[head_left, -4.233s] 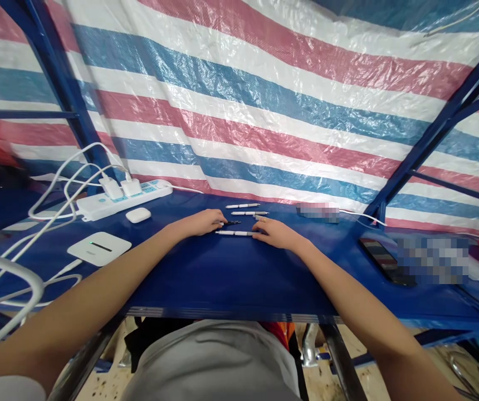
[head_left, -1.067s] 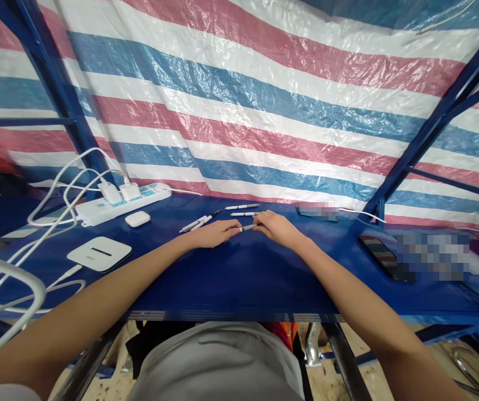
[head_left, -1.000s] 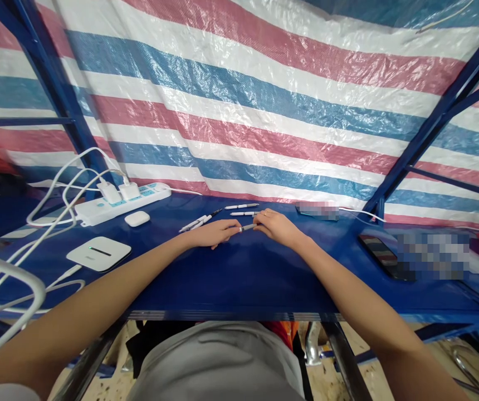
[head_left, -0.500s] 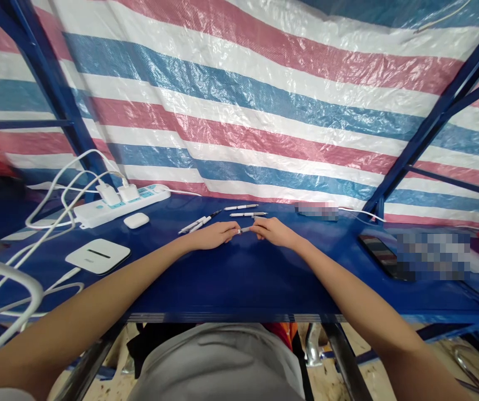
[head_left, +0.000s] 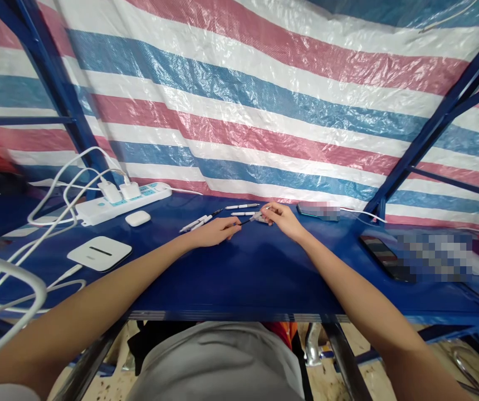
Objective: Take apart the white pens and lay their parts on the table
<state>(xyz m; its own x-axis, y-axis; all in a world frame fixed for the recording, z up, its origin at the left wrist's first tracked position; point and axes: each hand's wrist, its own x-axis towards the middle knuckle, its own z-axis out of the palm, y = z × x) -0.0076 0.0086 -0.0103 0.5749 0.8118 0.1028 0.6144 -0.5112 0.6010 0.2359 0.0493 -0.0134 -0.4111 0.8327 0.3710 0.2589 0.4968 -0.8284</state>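
Note:
My right hand (head_left: 282, 218) pinches a slim white pen (head_left: 258, 217) near the back of the blue table top (head_left: 239, 273). The pen's thin dark end (head_left: 243, 221) slants left toward my left hand (head_left: 210, 233), reaching its fingertips. Whether those fingers grip it is too small to tell. Two white pens (head_left: 195, 224) lie left of my left hand, and a further pair of white pens (head_left: 243, 210) lies just behind the held one.
A white power strip (head_left: 118, 207) with plugged-in chargers and cables stands at the back left, near a white earbud case (head_left: 137, 218) and a white router (head_left: 99, 252). A dark phone (head_left: 384, 257) lies right. A striped tarpaulin (head_left: 239, 111) hangs behind the blue frame.
My right hand has moved back and lifted the pen, which now slants with its dark end toward my left hand. My left hand has stayed nearly in place.

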